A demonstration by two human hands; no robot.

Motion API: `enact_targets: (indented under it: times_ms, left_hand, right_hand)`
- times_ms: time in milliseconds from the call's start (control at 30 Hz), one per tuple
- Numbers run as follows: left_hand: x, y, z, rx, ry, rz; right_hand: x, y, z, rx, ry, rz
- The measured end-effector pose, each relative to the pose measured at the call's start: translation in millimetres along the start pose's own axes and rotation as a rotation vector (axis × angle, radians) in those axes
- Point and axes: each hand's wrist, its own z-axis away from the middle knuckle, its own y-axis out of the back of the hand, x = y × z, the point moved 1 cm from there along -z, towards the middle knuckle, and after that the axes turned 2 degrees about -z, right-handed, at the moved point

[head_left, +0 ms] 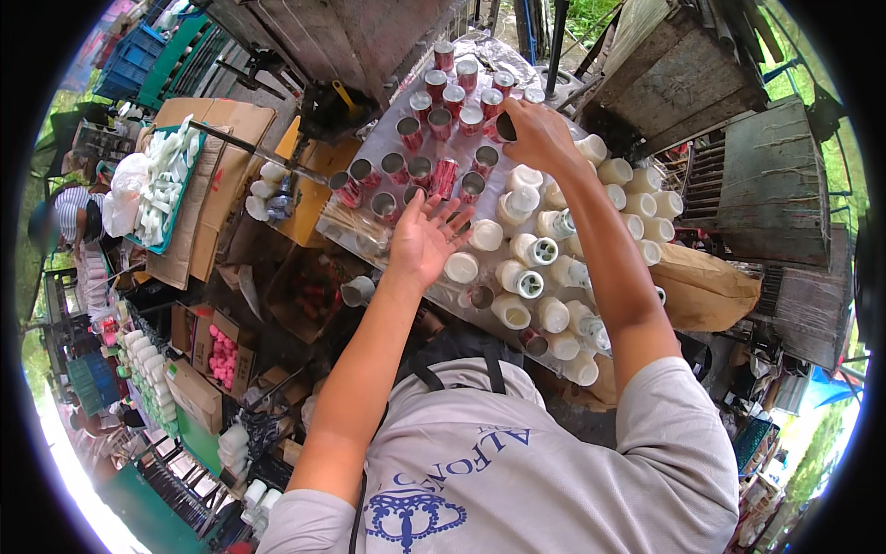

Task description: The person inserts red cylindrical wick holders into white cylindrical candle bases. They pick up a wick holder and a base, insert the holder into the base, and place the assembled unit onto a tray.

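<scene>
Several small red-and-silver cans (409,134) stand upright on the light-coloured table top (369,155). Some show open, hollow tops, while others have flat silver tops. At the far right of this group, my right hand (537,134) is closed around a can (505,127) with a dark open top. My left hand (427,242) is held palm up with fingers spread, over the near edge of the cans. One red can (445,177) lies just beyond its fingertips. Between my forearms stand white plastic containers (510,312), several with open ends showing inner dividers.
Thin wooden sticks (355,224) lie at the table's left corner. A brown paper sack (706,288) is right of the containers. Leftward are a teal tray of white pieces (171,185), a box of pink items (221,355) and a yellow-orange board (318,189). Wooden cabinets (683,78) stand beyond.
</scene>
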Motion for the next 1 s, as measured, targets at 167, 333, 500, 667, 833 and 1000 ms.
enact_targets:
  times_ms: [167, 333, 500, 667, 833, 1000]
  left_hand:
    - [7.9, 27.3, 15.6, 0.021, -0.015, 0.003]
    - [18.3, 48.6, 27.6, 0.108, -0.053, -0.008]
    - [20.1, 59.4, 28.1, 0.067, -0.052, 0.077]
    - [24.6, 55.5, 30.0, 0.049, -0.075, 0.084]
    - [26.9, 58.2, 24.9, 0.063, -0.068, 0.081]
    - [31.6, 58.6, 31.5, 0.034, -0.066, 0.06]
  right_hand:
    - [67.9, -72.8, -48.0, -0.145, 0.051, 0.282]
    - [89.1, -107.1, -59.4, -0.28, 0.076, 0.35]
    - [84.4, -116.0, -57.8, -0.386, 0.076, 0.426]
    - [60.4, -102.6, -90.4, -0.411, 0.011, 0.243]
    - [44.4, -140.6, -126.4, -0.29, -0.071, 0.284]
    - [44.7, -152.1, -126.0, -0.204, -0.081, 0.221]
